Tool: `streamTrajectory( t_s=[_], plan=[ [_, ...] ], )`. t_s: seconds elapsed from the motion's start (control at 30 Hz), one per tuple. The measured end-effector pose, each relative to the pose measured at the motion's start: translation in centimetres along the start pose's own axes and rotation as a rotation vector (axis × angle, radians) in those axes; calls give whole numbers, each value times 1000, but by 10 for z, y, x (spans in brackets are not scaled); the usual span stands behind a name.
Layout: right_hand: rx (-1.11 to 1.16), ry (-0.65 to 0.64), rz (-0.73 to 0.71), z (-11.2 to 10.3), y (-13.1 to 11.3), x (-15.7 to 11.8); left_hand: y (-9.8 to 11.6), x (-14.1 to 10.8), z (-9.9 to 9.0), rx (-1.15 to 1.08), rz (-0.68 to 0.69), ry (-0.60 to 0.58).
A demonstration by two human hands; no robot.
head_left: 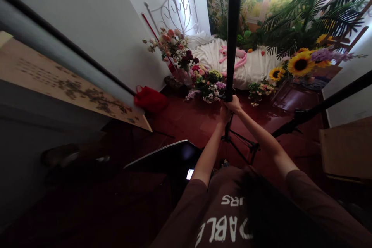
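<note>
A thick black pole (233, 27) stands upright in front of me, with tripod legs (240, 147) spreading below it. Both of my hands are closed on its lower part, close together. My left hand (224, 114) sits slightly lower and to the left; my right hand (234, 104) wraps it from the right, at a joint just above. The fingers are small and partly hidden by the pole and each other.
Bouquets (203, 81) and a white-draped bed (255, 64) lie beyond the pole. Sunflowers (300, 64) stand right. A second black pole (325, 104) slants at right. A dark screen (174, 157) is near my left arm; a red bag (149, 99) rests by the wall.
</note>
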State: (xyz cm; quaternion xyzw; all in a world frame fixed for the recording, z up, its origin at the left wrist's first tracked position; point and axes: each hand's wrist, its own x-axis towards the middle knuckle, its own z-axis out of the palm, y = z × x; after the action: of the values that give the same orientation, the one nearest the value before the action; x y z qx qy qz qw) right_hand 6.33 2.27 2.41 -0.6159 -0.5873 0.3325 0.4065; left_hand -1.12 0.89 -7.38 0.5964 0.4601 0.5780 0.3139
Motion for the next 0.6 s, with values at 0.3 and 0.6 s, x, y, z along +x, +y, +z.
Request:
streamTrajectory(
  t_s=[0.3, 0.6],
  plan=[
    [232, 119, -258, -13, -61, 21, 13, -2, 2, 2, 3, 14],
    [145, 199, -316, -25, -99, 27, 12, -4, 6, -16, -15, 76]
  ],
)
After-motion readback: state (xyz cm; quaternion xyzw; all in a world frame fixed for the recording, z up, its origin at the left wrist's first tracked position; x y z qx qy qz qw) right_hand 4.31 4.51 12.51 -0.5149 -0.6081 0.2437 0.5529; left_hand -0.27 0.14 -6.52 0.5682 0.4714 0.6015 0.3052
